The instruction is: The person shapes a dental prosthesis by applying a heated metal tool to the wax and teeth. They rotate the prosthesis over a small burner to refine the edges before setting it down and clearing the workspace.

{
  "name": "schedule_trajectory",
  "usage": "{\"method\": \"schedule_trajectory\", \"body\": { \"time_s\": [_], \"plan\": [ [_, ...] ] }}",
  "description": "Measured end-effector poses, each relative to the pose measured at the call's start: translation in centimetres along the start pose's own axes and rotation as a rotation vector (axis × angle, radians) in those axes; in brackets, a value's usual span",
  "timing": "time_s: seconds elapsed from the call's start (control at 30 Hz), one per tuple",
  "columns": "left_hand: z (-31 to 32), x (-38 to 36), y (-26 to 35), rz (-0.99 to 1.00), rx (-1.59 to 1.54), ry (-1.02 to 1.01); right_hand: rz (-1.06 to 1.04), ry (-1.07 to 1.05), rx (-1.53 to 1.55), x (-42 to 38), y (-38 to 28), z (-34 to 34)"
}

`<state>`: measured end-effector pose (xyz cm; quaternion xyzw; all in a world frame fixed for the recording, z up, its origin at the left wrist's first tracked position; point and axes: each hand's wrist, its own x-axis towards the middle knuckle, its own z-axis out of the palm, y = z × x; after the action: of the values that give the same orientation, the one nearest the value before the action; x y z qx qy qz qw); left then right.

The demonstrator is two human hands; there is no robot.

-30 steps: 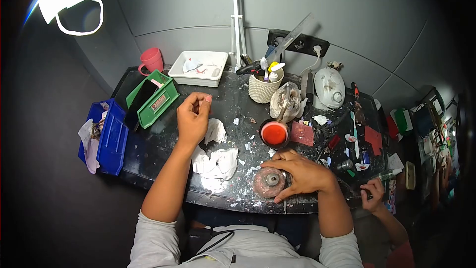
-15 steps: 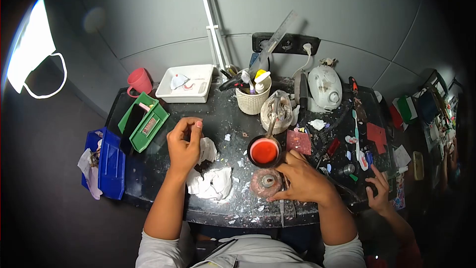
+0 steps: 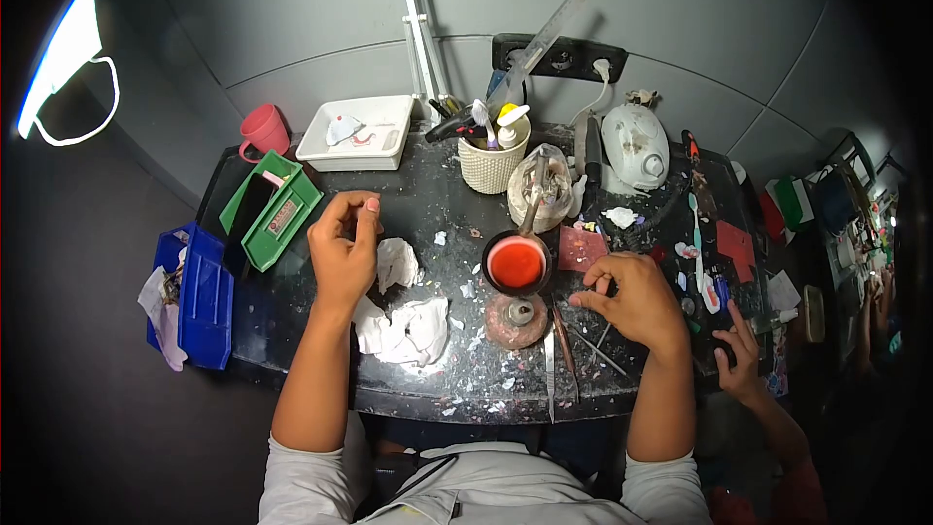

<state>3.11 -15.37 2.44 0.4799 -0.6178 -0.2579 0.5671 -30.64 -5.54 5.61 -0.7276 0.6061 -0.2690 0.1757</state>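
Note:
My left hand (image 3: 342, 251) is raised over the left part of the table, its fingers curled in to the thumb; whatever they may hold is hidden. Below it lie white plaster-like lumps (image 3: 397, 264) and a crumpled white piece (image 3: 413, 332). My right hand (image 3: 637, 303) hovers right of centre, thumb and fingertips apart, holding nothing. To its left is a small dark pan (image 3: 490, 277) filled with red liquid (image 3: 516, 262), its handle pointing back. Just in front of the pan stands a round pinkish burner (image 3: 513, 326) with a metal neck.
A knife (image 3: 551, 379) and brown-handled tool (image 3: 565, 345) lie near the front edge. Behind stand a utensil basket (image 3: 491, 171), white tray (image 3: 355, 163) and pink mug (image 3: 262, 131). Green (image 3: 282, 219) and blue bins (image 3: 206, 306) are left. Another person's hand (image 3: 741, 355) is right.
My right hand has left the burner and pan and moved to the right, its fingers now free. My left hand keeps its curled pose. The whole view has shifted slightly.

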Motion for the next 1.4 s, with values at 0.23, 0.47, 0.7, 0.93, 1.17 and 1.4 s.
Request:
{"method": "schedule_trajectory", "body": {
  "time_s": [0.23, 0.47, 0.7, 0.93, 1.17, 1.4],
  "plan": [
    [-0.4, 0.4, 0.0, 0.014, -0.007, 0.052, 0.068, -0.390, -0.044, -0.3, -0.6, 0.0],
    [-0.8, 0.6, -0.9, 0.064, -0.016, 0.084, 0.079, -0.469, -0.014, -0.4, -0.3, 0.6],
    [-1.2, 0.7, -0.5, 0.020, 0.002, 0.111, 0.152, -0.505, 0.080, -0.3, -0.6, -0.1],
    [-1.4, 1.1, -0.6, 0.092, 0.027, 0.112, 0.053, -0.360, -0.057, -0.6, 0.5, -0.6],
    [-0.8, 1.2, -2.7, 0.125, -0.038, 0.172, 0.073, 0.196, 0.349, 0.7, 3.0, -1.3],
    [-1.2, 1.4, -3.5, 0.097, 0.035, 0.164, 0.008, 0.371, 0.635, 1.3, 4.6, -2.2]
  ]
}}
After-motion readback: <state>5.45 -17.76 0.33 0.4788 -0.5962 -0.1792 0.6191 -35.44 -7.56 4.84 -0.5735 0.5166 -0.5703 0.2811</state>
